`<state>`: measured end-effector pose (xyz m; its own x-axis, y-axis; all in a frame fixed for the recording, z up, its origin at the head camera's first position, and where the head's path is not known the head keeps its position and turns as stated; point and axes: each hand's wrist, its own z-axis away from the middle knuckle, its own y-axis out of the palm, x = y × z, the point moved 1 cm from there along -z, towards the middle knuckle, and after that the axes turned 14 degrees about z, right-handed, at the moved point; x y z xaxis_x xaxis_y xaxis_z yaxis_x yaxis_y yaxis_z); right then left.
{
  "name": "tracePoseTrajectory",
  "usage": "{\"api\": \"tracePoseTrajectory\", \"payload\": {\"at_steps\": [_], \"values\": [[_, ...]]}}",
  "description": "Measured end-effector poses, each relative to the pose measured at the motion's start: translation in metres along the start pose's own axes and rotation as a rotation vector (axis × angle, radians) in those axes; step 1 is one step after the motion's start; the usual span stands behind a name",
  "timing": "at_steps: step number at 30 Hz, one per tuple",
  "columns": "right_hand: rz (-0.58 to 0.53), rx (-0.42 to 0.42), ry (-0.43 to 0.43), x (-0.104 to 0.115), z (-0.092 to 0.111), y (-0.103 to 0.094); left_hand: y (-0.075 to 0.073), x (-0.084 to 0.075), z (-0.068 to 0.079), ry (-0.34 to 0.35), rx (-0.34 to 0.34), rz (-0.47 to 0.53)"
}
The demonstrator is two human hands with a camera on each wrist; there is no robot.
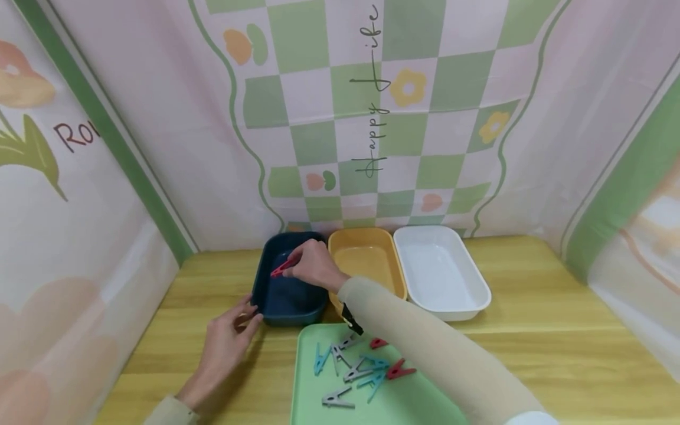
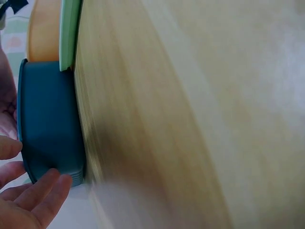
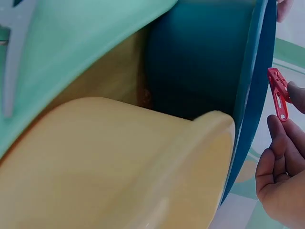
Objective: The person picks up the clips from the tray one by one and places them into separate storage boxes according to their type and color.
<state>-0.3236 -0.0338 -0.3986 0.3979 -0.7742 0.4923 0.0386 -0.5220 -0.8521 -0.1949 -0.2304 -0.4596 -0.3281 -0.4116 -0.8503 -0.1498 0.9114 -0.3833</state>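
Note:
Over the dark blue bin (image 1: 289, 304), my right hand (image 1: 314, 265) pinches a red clothespin (image 1: 280, 270) between thumb and fingertips. The right wrist view shows this red clothespin (image 3: 279, 93) held above the bin's rim. My left hand (image 1: 227, 339) rests with its fingertips at the bin's near left corner; in the left wrist view its fingers (image 2: 47, 193) lie spread along the bin's outer wall. Grey, light blue and red clothespins (image 1: 338, 398) lie scattered on a green tray (image 1: 308, 386), partly hidden by my right forearm.
A yellow bin (image 1: 366, 260) stands right of the blue one, and a white bin (image 1: 441, 277) right of that. All stand on a wooden table (image 1: 212, 283) in front of a patterned cloth (image 1: 350, 141). The tray sits in front of the bins.

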Motion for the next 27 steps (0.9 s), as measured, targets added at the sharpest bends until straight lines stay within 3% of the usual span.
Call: {"api": "tracePoseTrajectory", "payload": {"at_steps": [16,27], "values": [[0.132,0.08,-0.008,0.006,-0.012,0.006,-0.001,0.001,-0.001,-0.009,0.005,0.008],[0.167,0.139,0.017,0.011,-0.009,0.016,-0.001,0.001,0.0,-0.003,0.0,0.021]]}}
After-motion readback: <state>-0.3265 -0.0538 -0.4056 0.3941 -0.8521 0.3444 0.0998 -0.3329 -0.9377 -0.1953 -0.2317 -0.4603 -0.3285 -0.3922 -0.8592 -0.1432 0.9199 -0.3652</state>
